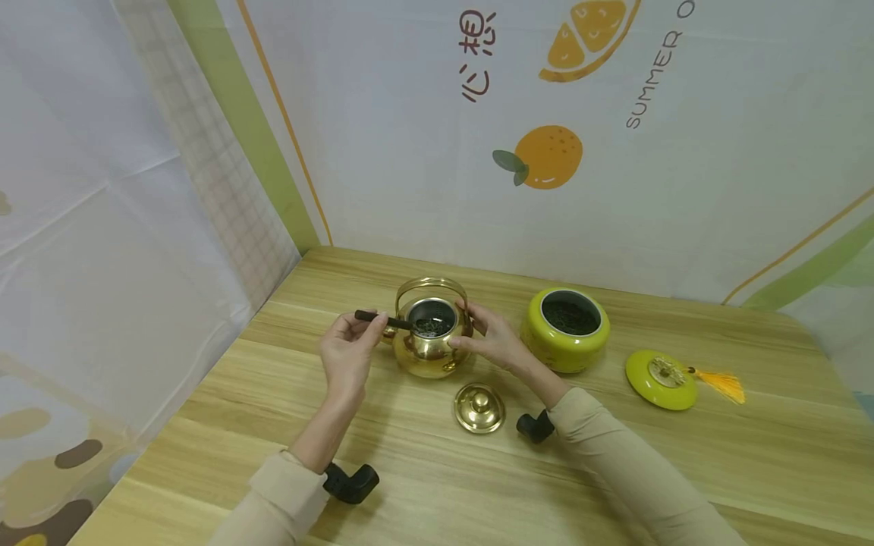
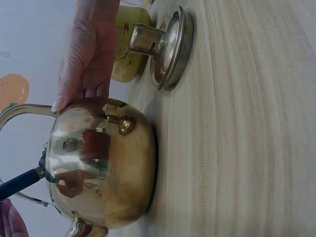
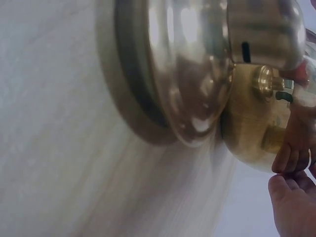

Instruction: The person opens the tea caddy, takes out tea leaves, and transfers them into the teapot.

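My left hand (image 1: 348,353) pinches the dark handle of a tea scoop (image 1: 372,316) between thumb and fingers. The scoop's head (image 2: 44,168) lies over the mouth of a shiny brass teapot (image 1: 426,356), where dark leafy bits show inside. On the teapot's right side, my right hand (image 1: 495,341) holds the body, thumb at the front and fingers toward the back near the raised handle (image 1: 432,282). The left wrist view shows a fingertip of that hand (image 2: 89,54) at the teapot's rim. The brass lid (image 1: 480,409) lies knob up in front of the teapot.
Right of the teapot stands a yellow-green jar (image 1: 563,353), uncovered, with dark leaves inside. Its lid (image 1: 661,394), with an orange tassel (image 1: 722,385), lies farther right. Behind the wooden table (image 1: 423,485) hangs a printed white cloth (image 1: 410,152). Black wrist devices (image 1: 355,485) sit at both wrists.
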The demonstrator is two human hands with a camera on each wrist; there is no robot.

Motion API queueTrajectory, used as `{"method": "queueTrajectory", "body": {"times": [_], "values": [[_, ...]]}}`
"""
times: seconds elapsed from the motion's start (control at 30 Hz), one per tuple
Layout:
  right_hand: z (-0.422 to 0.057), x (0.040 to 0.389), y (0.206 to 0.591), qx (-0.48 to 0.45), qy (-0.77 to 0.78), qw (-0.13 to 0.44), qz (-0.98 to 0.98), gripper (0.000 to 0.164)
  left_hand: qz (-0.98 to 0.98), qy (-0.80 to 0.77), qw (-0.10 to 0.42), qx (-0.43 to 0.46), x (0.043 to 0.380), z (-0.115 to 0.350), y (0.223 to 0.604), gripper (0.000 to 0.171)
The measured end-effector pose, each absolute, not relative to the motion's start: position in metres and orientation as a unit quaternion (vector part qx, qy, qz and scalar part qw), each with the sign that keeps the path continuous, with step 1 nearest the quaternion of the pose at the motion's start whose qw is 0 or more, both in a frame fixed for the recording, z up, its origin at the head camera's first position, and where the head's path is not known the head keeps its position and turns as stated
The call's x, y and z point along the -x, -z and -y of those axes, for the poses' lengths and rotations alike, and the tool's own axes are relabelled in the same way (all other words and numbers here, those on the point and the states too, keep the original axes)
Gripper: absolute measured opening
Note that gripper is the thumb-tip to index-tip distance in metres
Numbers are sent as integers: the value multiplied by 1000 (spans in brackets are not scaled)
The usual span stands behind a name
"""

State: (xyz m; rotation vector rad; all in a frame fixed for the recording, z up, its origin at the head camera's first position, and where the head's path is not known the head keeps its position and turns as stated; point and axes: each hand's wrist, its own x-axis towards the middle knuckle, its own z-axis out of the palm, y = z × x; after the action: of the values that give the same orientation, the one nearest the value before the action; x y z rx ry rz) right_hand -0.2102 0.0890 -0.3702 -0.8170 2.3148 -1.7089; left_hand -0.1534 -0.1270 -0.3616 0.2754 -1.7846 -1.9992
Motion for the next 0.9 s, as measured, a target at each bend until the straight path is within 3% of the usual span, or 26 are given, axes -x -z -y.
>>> {"method": "queueTrajectory", "body": {"times": [0.67, 0.9], "values": [[-93, 231, 403, 284, 567, 62, -771, 70, 677, 687, 259, -60, 159, 120, 357, 24], [-93, 232, 403, 279, 566, 62, -773, 70, 686, 679, 259, -35, 147, 112, 333, 19]]}}
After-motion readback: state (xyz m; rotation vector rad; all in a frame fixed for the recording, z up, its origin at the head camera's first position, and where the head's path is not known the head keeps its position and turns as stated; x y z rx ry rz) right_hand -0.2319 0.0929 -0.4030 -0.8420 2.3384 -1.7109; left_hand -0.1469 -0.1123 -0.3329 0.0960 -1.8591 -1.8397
